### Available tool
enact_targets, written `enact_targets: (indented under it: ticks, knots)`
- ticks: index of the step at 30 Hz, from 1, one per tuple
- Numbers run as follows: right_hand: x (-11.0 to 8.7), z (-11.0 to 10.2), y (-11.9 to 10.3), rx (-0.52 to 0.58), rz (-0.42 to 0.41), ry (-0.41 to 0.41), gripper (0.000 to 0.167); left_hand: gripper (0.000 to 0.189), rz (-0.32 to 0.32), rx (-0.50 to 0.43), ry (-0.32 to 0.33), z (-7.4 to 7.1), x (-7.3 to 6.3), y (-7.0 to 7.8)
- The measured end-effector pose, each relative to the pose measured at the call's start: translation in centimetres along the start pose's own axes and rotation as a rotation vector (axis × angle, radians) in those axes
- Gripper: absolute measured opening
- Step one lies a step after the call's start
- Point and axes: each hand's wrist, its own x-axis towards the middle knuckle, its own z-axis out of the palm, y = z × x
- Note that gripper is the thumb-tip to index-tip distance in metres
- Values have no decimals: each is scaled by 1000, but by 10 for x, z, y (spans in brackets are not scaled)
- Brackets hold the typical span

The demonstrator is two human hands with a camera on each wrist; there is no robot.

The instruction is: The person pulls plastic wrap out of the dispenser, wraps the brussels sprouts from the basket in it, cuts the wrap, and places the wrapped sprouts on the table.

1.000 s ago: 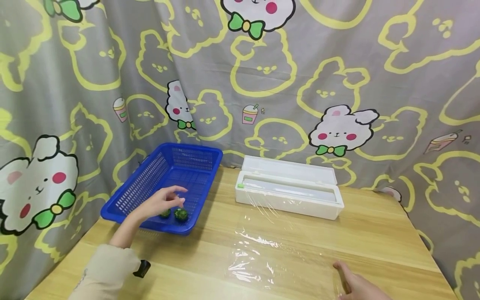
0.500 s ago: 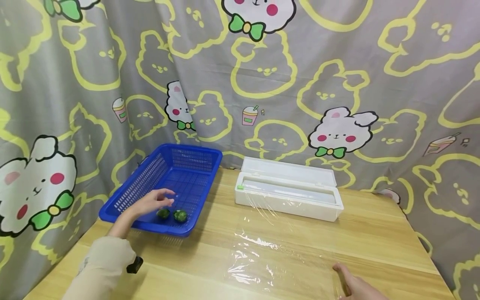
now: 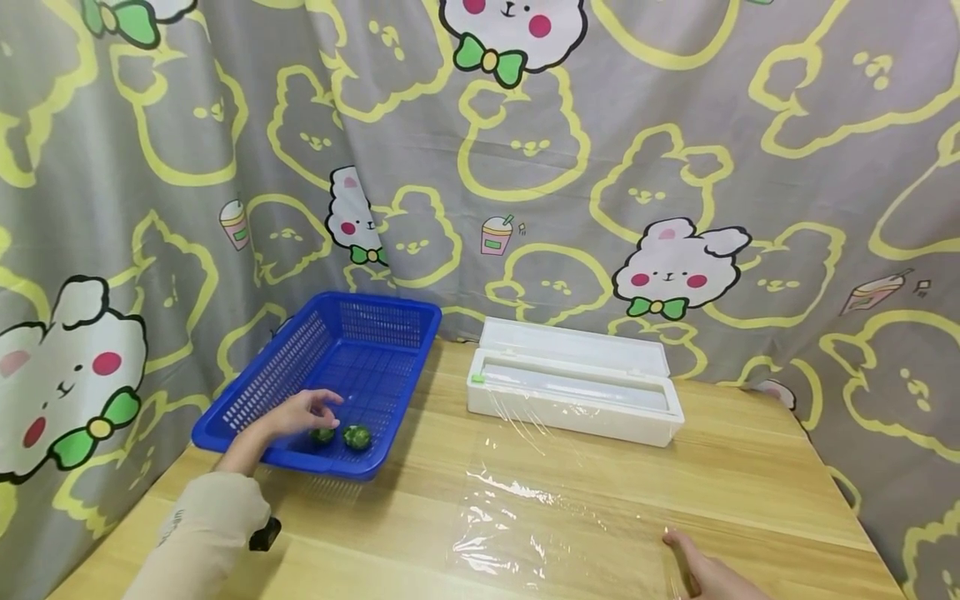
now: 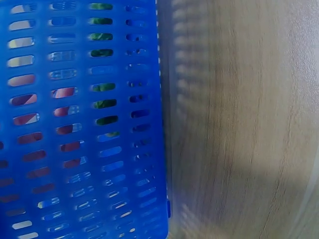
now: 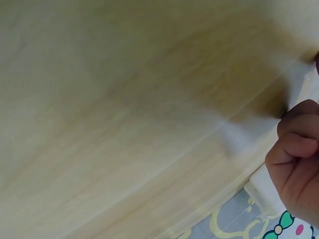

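My left hand (image 3: 298, 414) hovers inside the blue plastic basket (image 3: 429, 350), fingers loosely bent with nothing visible between them. Two small, round dark-green vegetables lie on the basket floor just below it; the right-hand vegetable (image 3: 357, 437) shows whole, the left-hand vegetable (image 3: 322, 436) is partly covered by the hand. Through the slots of the basket wall (image 4: 84, 127) in the left wrist view, patches of green show. At the lower right, my right hand (image 3: 712, 575) pinches the near edge of a sheet of clear cling film (image 3: 517, 533). Curled fingers (image 5: 299, 144) appear in the right wrist view.
A white cling film dispenser (image 3: 577, 421) stands at the back of the wooden table (image 3: 780, 475), its lid (image 3: 573, 343) raised. The film runs from it towards me. Behind hangs a grey patterned curtain (image 3: 420, 108). A black object (image 3: 265, 535) sits by the left sleeve.
My left hand has shifted slightly left and lower over the vegetables, staying in the basket. The right hand and the stretched film have kept their place. The head view has tilted a little.
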Motion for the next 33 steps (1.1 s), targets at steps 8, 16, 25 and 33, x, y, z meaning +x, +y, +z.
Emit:
enact_targets:
  ticks: [8,16,25,33]
  knots:
    - [-2,2,0,30,-20,-14,87,40,-32,105,-16,3,1,1]
    - [-3,4,4,14,-91,-4,80,43,-95,152,-56,2,-1,0]
    - [-3,4,4,-19,-95,-4,77,45,-192,227,-99,1,0,1]
    - [-2,5,4,47,-62,-21,79,35,-200,296,-90,2,1,0]
